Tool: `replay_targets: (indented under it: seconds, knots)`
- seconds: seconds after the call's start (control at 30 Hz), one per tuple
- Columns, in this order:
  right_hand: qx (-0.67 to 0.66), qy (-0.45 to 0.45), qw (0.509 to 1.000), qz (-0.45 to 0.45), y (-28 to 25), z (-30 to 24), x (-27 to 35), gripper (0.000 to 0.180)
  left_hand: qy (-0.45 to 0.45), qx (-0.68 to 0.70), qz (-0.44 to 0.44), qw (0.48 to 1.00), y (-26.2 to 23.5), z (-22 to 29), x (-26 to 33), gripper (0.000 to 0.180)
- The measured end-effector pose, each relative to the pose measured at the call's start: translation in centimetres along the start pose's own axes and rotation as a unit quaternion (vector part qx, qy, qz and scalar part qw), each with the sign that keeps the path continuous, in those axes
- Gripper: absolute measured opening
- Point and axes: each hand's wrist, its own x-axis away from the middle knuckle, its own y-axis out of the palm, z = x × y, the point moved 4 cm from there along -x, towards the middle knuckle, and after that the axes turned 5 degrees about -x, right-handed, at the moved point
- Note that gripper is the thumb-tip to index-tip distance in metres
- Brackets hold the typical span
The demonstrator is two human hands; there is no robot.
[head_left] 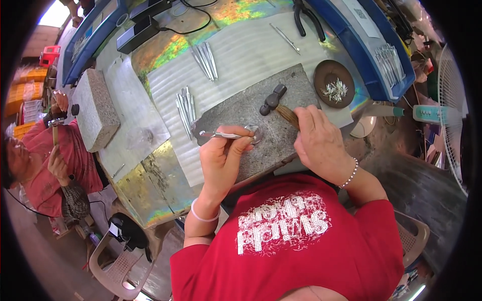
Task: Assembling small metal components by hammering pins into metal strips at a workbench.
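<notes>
My right hand (321, 143) is wrapped round the wooden handle of a small ball-peen hammer (273, 99), its dark head over the grey stone slab (226, 111). Pinched between thumb and fingers of my left hand (223, 160) is a slim silver metal rod (218, 134), lying nearly level just above the slab. One of its ends points left; the other is covered by my fingertips. Beyond the slab's right corner sits a round brown dish (321, 75) with many tiny silver pins (335, 90) in it.
Silver rods lie in two bundles, one farther off (205, 61) and one beside the slab (186, 108). Black-handled pliers (310, 22), a single rod (285, 38) and blue trays (371, 75) are at the back. At left, a co-worker (55, 165) holds a hammer near a granite block (95, 110).
</notes>
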Motion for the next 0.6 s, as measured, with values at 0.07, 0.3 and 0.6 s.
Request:
replay_targets:
  seconds: [0.07,0.3,0.6]
  knots:
    - [-0.036,0.013,0.999,0.002,0.1,0.3,0.2,0.045,-0.001,-0.01,-0.003,1.0,0.1,-0.1,0.1,0.007]
    - [-0.321,0.055,0.945,0.01,-0.2,1.6,0.6,0.034,0.039,-0.077,0.001,0.996,0.1,0.1,0.0,0.005]
    - [-0.388,0.063,0.919,0.004,-1.0,0.8,1.5,0.035,0.052,-0.112,-0.035,0.992,0.0,0.1,-0.1,0.005]
